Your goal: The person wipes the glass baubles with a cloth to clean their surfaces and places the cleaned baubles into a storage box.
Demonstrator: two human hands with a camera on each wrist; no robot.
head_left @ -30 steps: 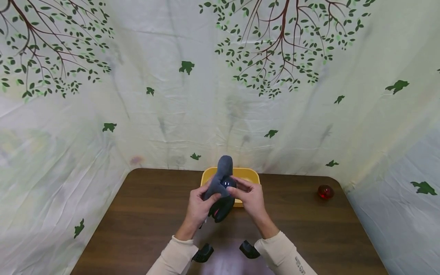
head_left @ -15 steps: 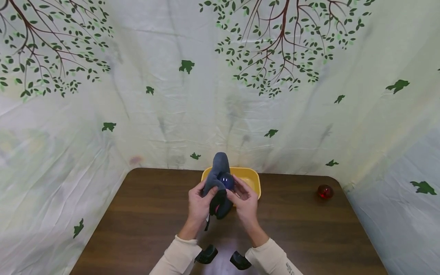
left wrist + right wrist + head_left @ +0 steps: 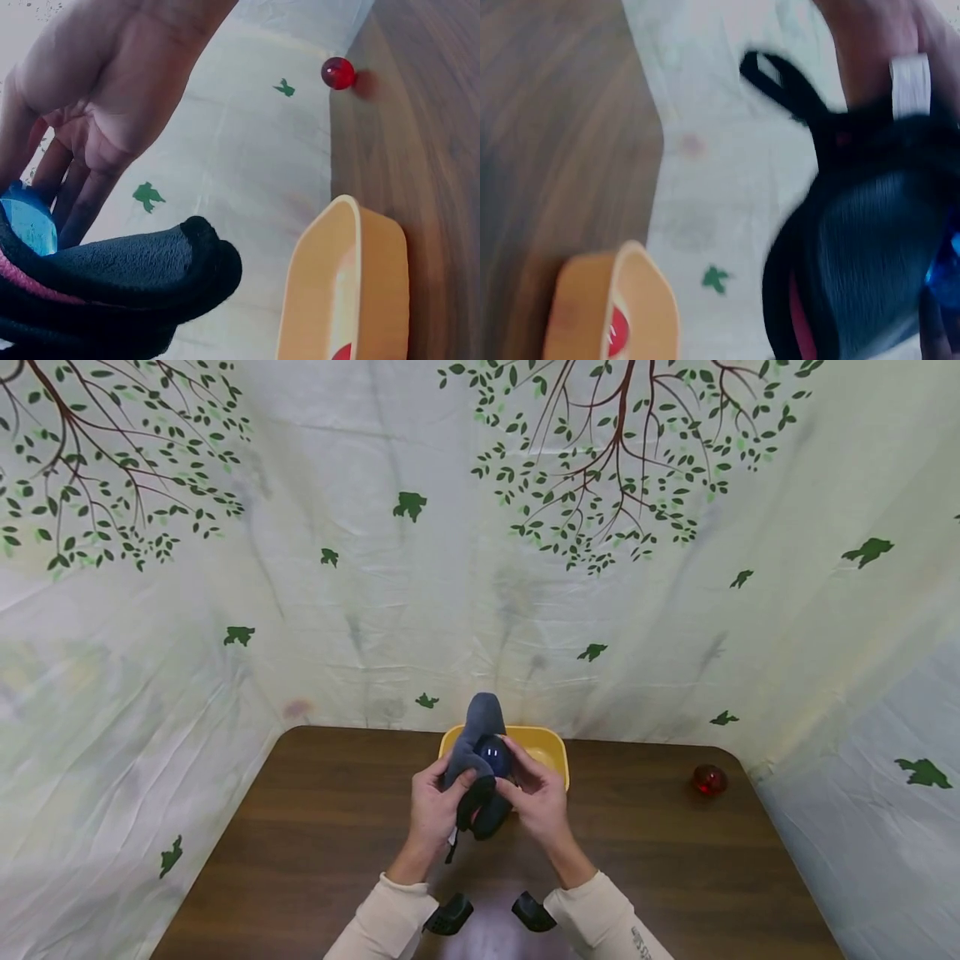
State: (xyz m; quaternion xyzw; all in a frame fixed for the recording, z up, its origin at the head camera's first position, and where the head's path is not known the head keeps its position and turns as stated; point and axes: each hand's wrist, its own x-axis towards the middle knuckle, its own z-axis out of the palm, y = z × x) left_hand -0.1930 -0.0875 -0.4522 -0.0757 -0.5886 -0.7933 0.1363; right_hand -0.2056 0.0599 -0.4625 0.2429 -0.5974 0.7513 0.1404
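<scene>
In the head view my left hand (image 3: 437,802) grips a soft grey-blue fabric piece (image 3: 480,718), its rounded end pointing up and away. Its lower part is dark, with black edging. The wrist views show pink lining, a black loop (image 3: 780,82) and a white tag (image 3: 911,86). A see-through blue ball (image 3: 493,755) lies against the fabric's right side. My right hand (image 3: 543,797) holds the ball, fingers at its far right side and thumb at its near edge. Both things are held up in front of a yellow tub (image 3: 553,745), partly hiding it.
A clear red ball (image 3: 709,780) sits on the brown wooden table (image 3: 322,843) at the far right. Inside the tub shows a red round shape (image 3: 618,331). A leaf-patterned cloth (image 3: 405,610) hangs behind the table. Black wrist cameras (image 3: 450,914) stick out under both sleeves.
The fabric piece has shifted slightly left and turned, and more of the blue ball shows. My right hand moved left, then slightly back right, still at the ball. The left hand keeps its grip.
</scene>
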